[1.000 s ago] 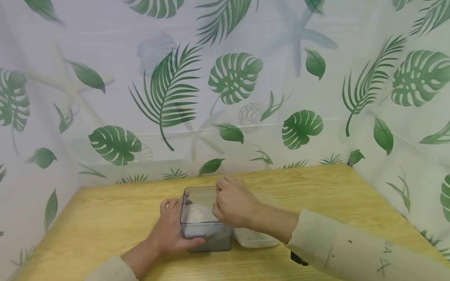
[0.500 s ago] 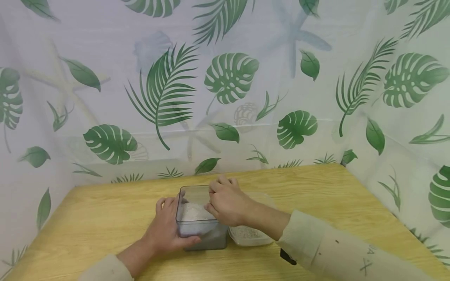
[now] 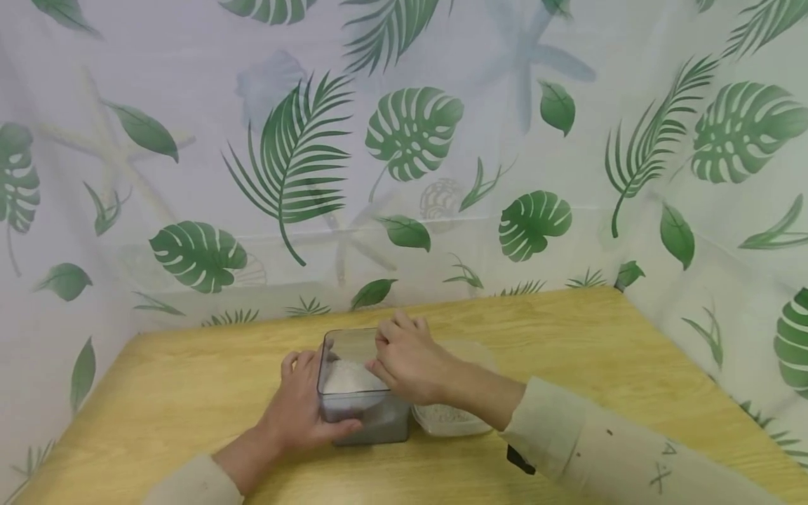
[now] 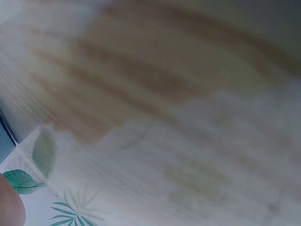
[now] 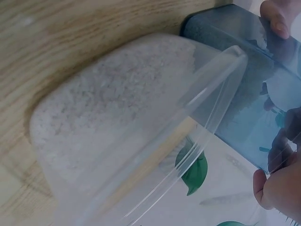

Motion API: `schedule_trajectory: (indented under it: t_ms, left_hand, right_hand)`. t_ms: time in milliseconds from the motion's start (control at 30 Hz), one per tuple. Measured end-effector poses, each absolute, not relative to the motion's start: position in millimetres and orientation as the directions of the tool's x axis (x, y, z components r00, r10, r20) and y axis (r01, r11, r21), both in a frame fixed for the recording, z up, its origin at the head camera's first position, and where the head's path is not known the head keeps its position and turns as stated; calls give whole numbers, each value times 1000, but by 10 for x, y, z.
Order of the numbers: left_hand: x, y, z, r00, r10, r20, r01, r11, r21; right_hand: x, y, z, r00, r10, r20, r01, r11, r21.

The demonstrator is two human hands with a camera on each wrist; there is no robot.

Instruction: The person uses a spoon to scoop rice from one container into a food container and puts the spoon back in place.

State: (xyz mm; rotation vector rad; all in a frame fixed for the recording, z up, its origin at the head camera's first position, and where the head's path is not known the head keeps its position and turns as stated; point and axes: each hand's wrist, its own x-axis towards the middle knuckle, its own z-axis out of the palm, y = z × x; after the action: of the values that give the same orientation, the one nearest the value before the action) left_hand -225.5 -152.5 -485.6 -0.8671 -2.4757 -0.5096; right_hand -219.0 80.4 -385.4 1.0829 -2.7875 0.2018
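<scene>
Item: bin (image 3: 385,419), grey, see-through, square-mouthed, standing upright on the counter before me, between my two hands. Contents: a white heap (image 3: 347,377), visible through the open mouth.

Item: my left hand (image 3: 298,410), at the bin's left side. The fingers lie along the left wall, the thumb across the front wall; they hold the bin. The right wrist view also shows this thumb against the grey wall. The left wrist view is mostly blur, and I cannot tell the grip from it.

Item: my right hand (image 3: 413,365), above the bin's right rim, knuckles uppermost. The fingers are curled in, narrow rather than wide. Their inner side is turned from view, so I cannot tell what, if anything, they hold, nor whether they touch the rim.

Item: tub (image 3: 456,428), clear, low, round-cornered, on the counter just to the right of the bin, partly covered by my right forearm. Contents: pale grains (image 5: 113,89), spread across its base. Whether tub and bin touch, I cannot tell.

Item: counter (image 3: 208,382), yellow wood grain.

Item: sleeves, cream; the right sleeve (image 3: 612,449) bears dark marks, with a small black piece (image 3: 520,461) showing beneath its cuff.

Item: cloth (image 3: 303,294), pale, printed with green leaves, hung behind the counter and along its sides.
</scene>
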Motion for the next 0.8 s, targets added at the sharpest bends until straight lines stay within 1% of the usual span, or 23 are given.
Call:
schedule_trajectory:
  t_ms: [100,200,400,600,800]
  left_hand:
    - [-2264,-1525,-4845,-695,483,533,657,727,197]
    - [-2269,-1524,-4847,-695,483,533,659,725,201]
    - [-2278,-1506,-4857,-695,485,531,666,712,222]
    - [-2288,-1508,-4854,-687,487,539,666,718,201]
    - [-2287,-1510,-4856,-671,492,555,681,705,199]
  right_hand:
    - [-2193,807,-3855,-736,-649,193,-674,729,-120]
    - [-2194,807,-3858,-738,-645,199,-673,727,-139]
    - [-2189,819,-3863,-743,-638,200,-667,728,-156]
    - [-2190,822,-3860,-744,-633,215,-665,734,-139]
    - [-2170,843,-3839,-770,-599,219,-636,744,-203]
